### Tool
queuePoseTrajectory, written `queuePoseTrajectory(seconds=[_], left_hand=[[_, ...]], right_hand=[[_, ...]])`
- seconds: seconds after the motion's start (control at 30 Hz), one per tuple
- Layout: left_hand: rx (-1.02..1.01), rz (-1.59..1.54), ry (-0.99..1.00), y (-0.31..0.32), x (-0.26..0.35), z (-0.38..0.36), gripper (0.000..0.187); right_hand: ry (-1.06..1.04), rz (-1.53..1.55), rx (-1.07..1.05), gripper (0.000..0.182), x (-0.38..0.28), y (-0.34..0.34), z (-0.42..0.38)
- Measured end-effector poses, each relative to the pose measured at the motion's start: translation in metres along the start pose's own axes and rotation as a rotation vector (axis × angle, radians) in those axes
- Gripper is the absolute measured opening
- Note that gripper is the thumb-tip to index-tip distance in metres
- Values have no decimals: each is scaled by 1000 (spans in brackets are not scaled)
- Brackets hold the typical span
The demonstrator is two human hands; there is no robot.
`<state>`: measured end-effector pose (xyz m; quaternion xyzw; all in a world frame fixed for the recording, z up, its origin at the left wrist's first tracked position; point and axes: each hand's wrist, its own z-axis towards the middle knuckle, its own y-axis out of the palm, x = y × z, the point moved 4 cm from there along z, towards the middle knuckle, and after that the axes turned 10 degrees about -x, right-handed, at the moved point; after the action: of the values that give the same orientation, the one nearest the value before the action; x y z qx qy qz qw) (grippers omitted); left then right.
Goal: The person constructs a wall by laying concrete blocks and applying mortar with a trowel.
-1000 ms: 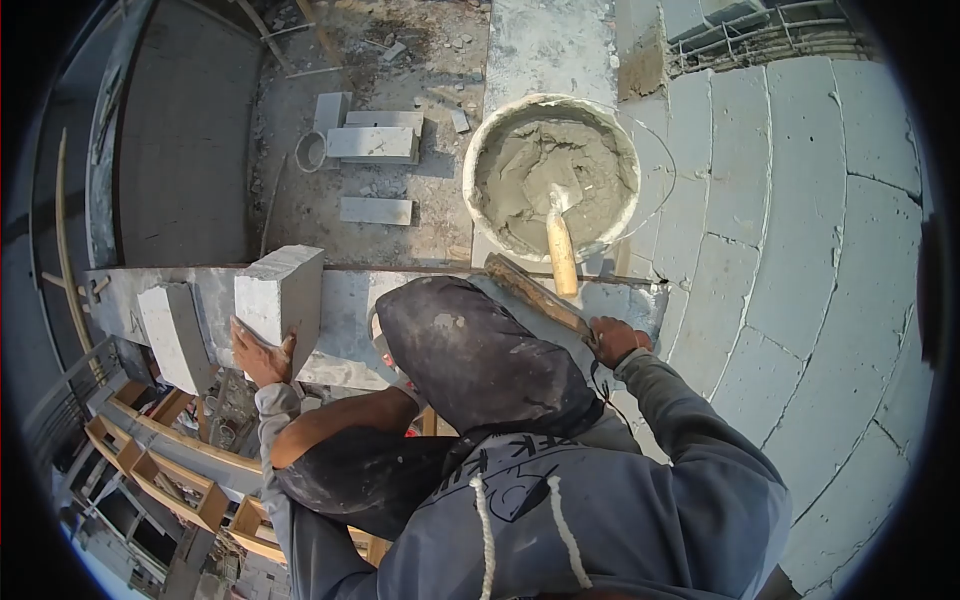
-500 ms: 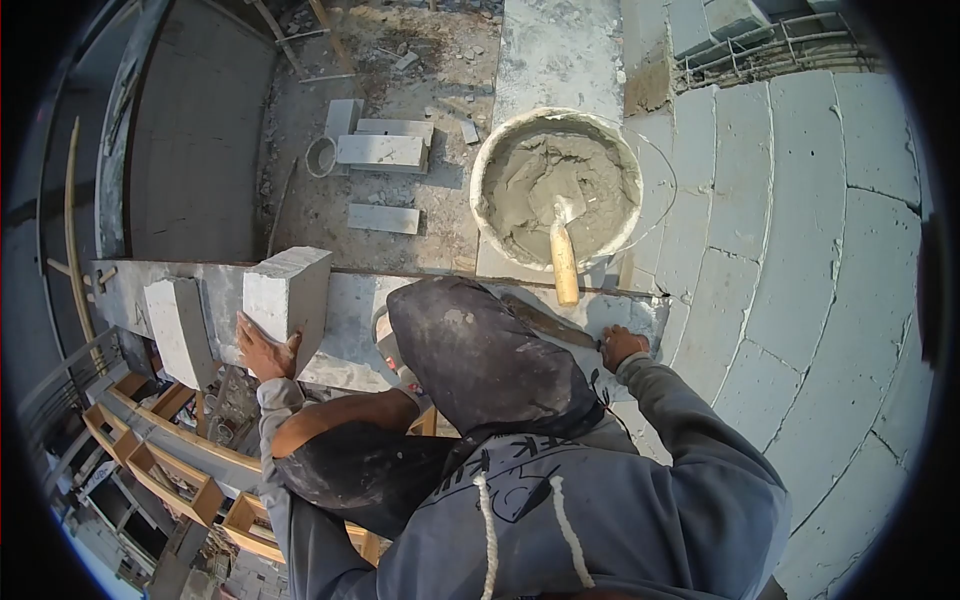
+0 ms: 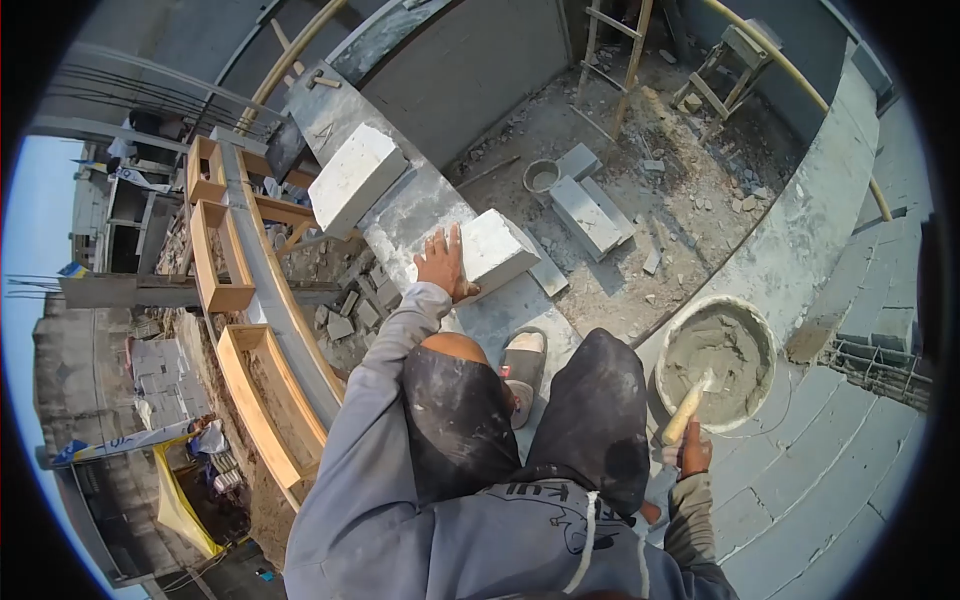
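the left hand (image 3: 440,262) is spread wide open, laid against the near left side of a block (image 3: 498,248) on the ledge (image 3: 400,222), not closed around it. a second block (image 3: 357,180) sits farther left. at right, the bucket (image 3: 728,301) holds grey, uneven mortar (image 3: 735,345), with the trowel (image 3: 684,412) dipped in and its handle leaning over the near rim. the right hand (image 3: 694,452) is curled at that handle; whether it grips it, i cannot tell. a small bucket (image 3: 541,163) stands far off, its contents unclear.
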<state>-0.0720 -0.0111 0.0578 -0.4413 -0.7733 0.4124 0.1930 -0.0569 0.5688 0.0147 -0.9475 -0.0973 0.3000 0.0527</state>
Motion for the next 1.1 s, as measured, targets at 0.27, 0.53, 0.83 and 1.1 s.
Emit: queuePoseTrajectory(seconds=[0.27, 0.53, 0.83, 1.1], left_hand=[[87, -27, 32, -1, -1, -7, 126], [83, -133, 61, 2, -13, -14, 121], [-235, -417, -221, -31, -90, -116, 118], [-297, -532, -501, -38, -179, -262, 122]], right_hand=[[-91, -80, 416, 72, -2, -133, 51], [-79, 178, 596, 71, -118, -63, 7], [9, -13, 119, 44, -160, 29, 22], [228, -128, 246, 35, -173, -19, 15]])
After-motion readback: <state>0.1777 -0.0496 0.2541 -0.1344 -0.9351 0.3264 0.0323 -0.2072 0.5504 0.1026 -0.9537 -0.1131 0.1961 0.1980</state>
